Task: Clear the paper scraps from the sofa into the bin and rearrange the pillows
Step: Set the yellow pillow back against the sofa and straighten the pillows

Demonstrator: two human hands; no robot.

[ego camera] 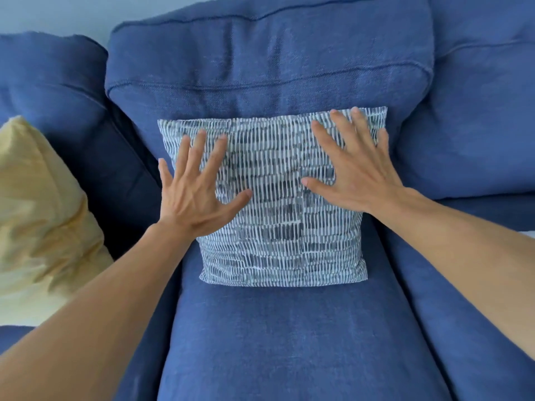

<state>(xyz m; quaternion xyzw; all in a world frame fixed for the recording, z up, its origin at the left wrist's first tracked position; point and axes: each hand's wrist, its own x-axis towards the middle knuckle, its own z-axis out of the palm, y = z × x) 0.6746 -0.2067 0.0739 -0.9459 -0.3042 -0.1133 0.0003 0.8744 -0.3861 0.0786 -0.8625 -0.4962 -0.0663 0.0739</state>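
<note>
A patterned pillow (278,227), white with dark blue dashes, leans upright against the middle back cushion of the blue sofa (289,342). My left hand (194,192) lies flat on the pillow's left side with fingers spread. My right hand (353,169) presses flat on its upper right part, fingers spread too. Neither hand grips anything. A yellow pillow (37,215) rests at the left end of the sofa, against the armrest side. No paper scraps or bin are in view.
The sofa's back cushions (260,68) rise behind the patterned pillow. Blue seat cushions stretch out on both sides and toward me. A pale wall (58,13) shows at the top left.
</note>
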